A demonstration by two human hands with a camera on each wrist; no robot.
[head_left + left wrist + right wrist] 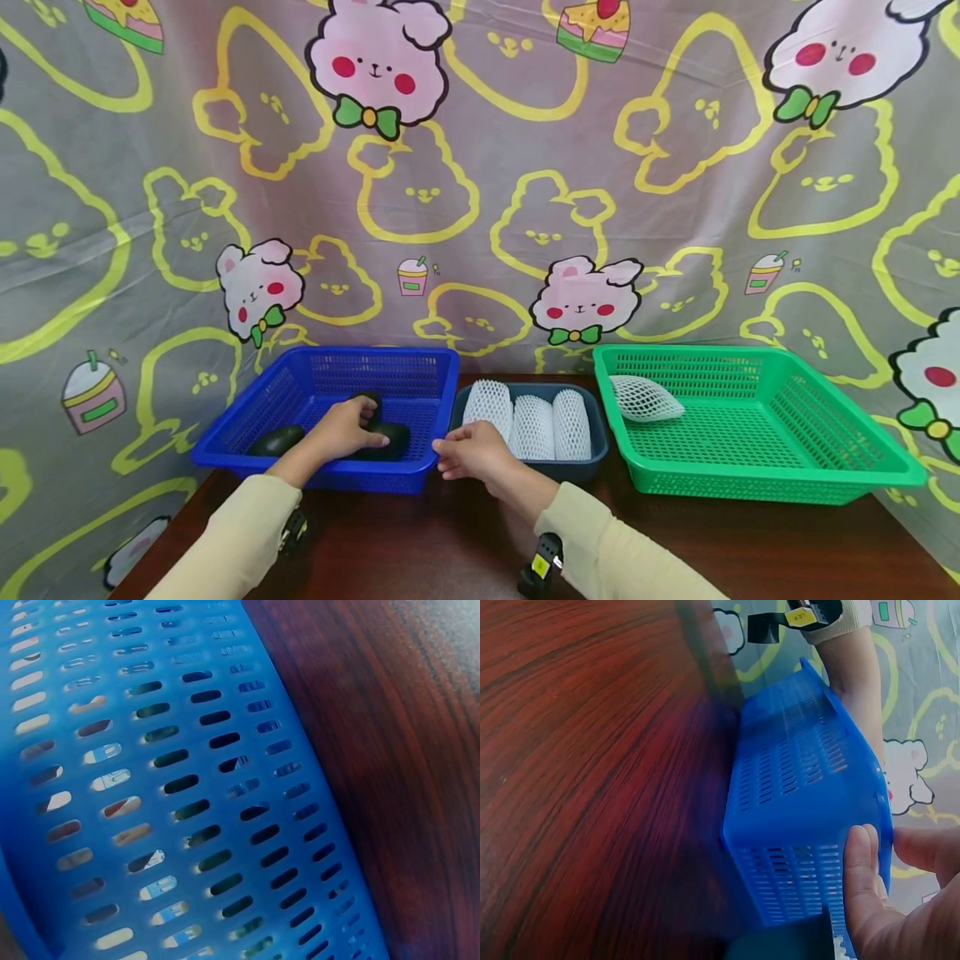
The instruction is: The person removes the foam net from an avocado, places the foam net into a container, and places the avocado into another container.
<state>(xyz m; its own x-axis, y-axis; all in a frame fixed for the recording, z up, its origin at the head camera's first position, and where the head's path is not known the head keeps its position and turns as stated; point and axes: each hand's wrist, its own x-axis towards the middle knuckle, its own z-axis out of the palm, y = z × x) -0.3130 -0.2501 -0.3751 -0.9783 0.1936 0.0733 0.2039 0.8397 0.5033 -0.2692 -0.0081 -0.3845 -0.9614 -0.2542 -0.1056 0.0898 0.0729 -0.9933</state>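
Note:
In the head view, my left hand (341, 429) reaches into the blue basket (322, 479), its fingers curled at a dark green oval fruit (369, 403), likely an avocado. The thumb lies at a second such fruit (393, 442) just in front. A third dark fruit (276, 440) lies at the basket's left side. My right hand (476, 454) pinches the basket's right front rim between thumb and fingers, as the right wrist view shows. The left wrist view holds only the basket's slotted wall (187, 787) and tabletop; the left hand is hidden there.
Right of the blue basket, a dark blue-grey tray (577, 471) holds several white foam net sleeves (532, 425). A green basket (750, 483) farther right contains a white foam net (645, 398) with a bulging shape. A patterned cloth (480, 208) hangs behind the brown table (450, 542).

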